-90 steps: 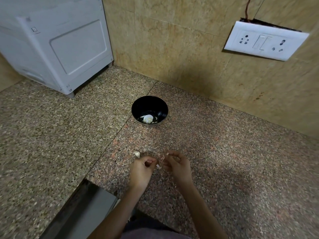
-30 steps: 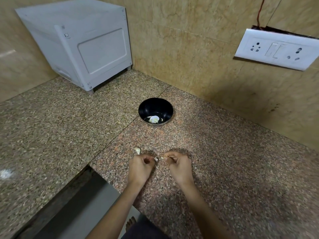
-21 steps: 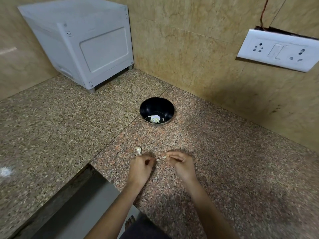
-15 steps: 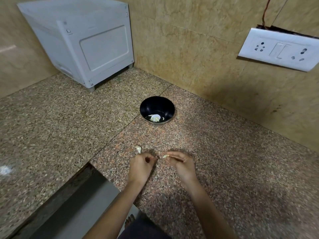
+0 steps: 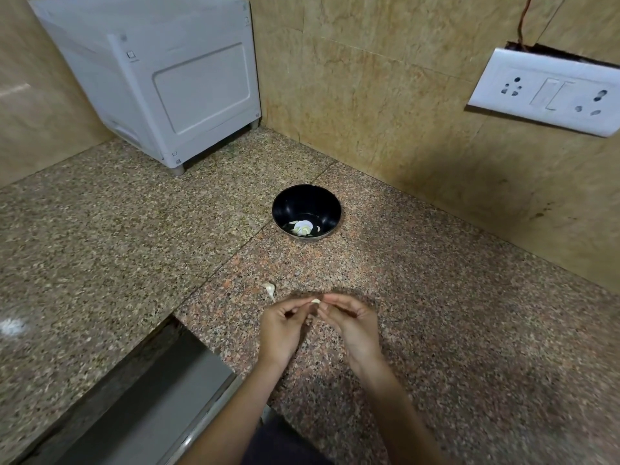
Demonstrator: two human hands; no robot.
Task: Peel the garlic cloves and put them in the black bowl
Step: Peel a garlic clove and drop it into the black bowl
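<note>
Both hands meet low over the counter [image 5: 436, 313], and between them sits one small garlic clove [image 5: 315, 301]. The left hand [image 5: 285, 325] has its fingers curled in, its grip pinching the clove's near side. The right hand [image 5: 352, 322] reaches across with thumb and forefinger closed on the other side. So both grips are pinching the same pale bit, held just clear of the stone. Whether any skin clings to it is too small to tell.

Here is the risk: it is a tiny, slick thing held by fingertips alone. Squeeze or twist too hard and it may pop out, and the speckled counter would hide it well. To the near left lies a steel-edged opening [image 5: 151, 397], and a clove skidding that way could be lost over the edge. The black bowl [image 5: 302, 201] stands well ahead of the hands, with peeled cloves [image 5: 302, 228] on its floor. The carry is therefore a reach forward, and a toss from here could bounce off the rim. A second clove [image 5: 269, 290] lies on the counter just beside the left hand, where a careless knuckle could flick it away.
</note>
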